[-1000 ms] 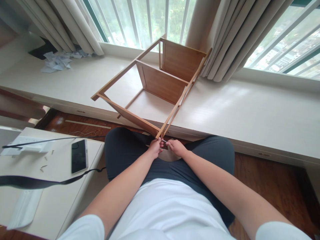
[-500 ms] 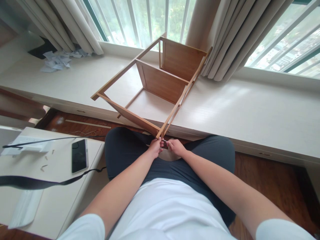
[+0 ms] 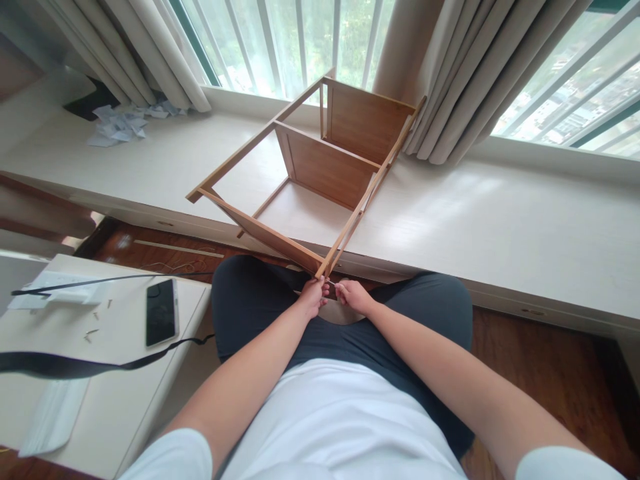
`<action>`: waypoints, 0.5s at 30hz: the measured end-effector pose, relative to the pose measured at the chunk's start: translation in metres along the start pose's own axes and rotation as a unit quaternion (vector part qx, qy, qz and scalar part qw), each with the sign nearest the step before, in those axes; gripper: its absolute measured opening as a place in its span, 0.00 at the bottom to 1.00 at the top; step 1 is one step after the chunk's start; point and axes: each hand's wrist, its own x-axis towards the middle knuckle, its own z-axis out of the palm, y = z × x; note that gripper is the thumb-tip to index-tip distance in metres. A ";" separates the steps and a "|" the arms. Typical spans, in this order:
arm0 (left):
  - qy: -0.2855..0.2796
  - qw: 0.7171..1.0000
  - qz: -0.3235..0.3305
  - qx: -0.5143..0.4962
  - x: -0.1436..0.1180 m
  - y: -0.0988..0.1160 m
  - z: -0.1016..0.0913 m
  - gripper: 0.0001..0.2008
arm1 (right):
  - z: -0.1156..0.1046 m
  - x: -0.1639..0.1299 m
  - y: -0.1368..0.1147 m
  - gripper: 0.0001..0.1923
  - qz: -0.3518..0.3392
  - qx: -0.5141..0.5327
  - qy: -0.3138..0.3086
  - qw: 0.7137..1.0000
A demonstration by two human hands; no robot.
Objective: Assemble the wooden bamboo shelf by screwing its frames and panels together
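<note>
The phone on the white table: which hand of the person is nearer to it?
Left. The left hand is at the wooden frame's corner, right of the phone; the right hand is just beyond it, farther away.

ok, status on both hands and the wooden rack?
Left hand and right hand pinched together at wooden rack's near corner, small thin piece between them. Rack lies tipped on window ledge. Nothing blocking.

Both arms fwd; left hand (image 3: 313,297) & right hand (image 3: 353,295) close together, fingers pinched.
</note>
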 end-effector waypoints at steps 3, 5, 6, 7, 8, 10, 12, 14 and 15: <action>0.000 1.000 0.001 0.001 0.000 0.000 0.000 0.11 | 0.000 0.001 0.004 0.24 -0.009 -0.021 -0.010 1.000; 0.000 1.000 0.002 0.001 0.001 -0.001 -0.001 0.11 | 0.000 0.001 0.005 0.25 -0.010 -0.032 -0.022 0.999; 0.000 1.000 0.002 0.001 0.002 -0.001 -0.001 0.11 | 0.000 0.001 0.006 0.25 -0.010 -0.037 -0.027 0.999; 0.000 1.000 0.003 0.001 0.002 -0.002 -0.001 0.11 | 0.000 0.001 0.006 0.24 -0.010 -0.043 -0.030 0.999; 0.000 1.000 0.004 0.001 0.002 -0.002 -0.001 0.11 | 0.000 0.001 0.005 0.24 -0.010 -0.050 -0.032 0.998; -0.001 1.000 0.005 0.000 0.003 -0.003 -0.001 0.11 | 0.000 0.002 0.004 0.23 -0.010 -0.066 -0.031 0.997; -0.003 1.000 0.007 0.000 0.003 -0.003 -0.002 0.11 | -0.001 0.002 0.002 0.21 -0.010 -0.084 -0.026 0.996; -0.004 1.000 0.008 0.000 0.003 -0.003 -0.002 0.11 | -0.003 0.001 0.000 0.20 -0.007 -0.105 -0.019 0.994; -0.004 1.000 0.008 0.001 0.003 -0.003 -0.002 0.11 | -0.003 0.001 -0.001 0.20 -0.006 -0.115 -0.015 0.993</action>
